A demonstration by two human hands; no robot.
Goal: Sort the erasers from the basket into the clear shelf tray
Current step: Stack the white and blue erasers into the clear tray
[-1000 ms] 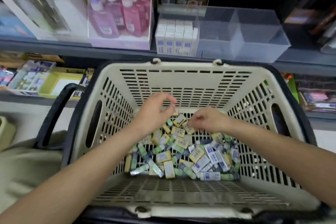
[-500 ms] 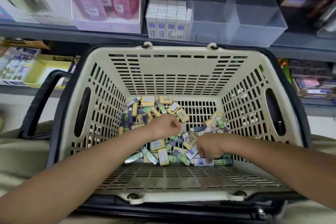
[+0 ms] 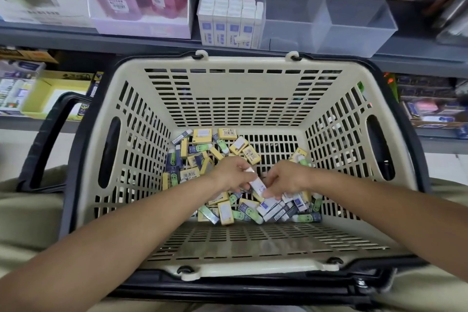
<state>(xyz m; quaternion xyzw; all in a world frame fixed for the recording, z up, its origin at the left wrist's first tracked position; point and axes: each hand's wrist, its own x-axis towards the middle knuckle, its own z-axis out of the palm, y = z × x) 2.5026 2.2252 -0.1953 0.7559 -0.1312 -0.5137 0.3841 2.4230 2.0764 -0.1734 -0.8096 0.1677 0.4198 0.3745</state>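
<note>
Both hands meet low in the cream slotted plastic basket [image 3: 235,88]. At about 9 o'clock of the meeting point, the left hand [image 3: 229,176] curls its fingers around a white paper-sleeved eraser [image 3: 256,184]; at 3 o'clock, the right hand [image 3: 285,181] pinches that same eraser's lower end. Loose yellow, green and white boxed erasers [image 3: 202,149] litter the basket floor from 10 to 5 o'clock. Up at 12 o'clock, the clear divided plastic shelf tray [image 3: 354,20] holds a row of upright white erasers [image 3: 228,20] in its left compartment.

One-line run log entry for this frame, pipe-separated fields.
phase: picking | left hand: grips white eraser | right hand: touches same eraser | basket: erasers piled | clear tray: left compartment stocked, others empty
</note>
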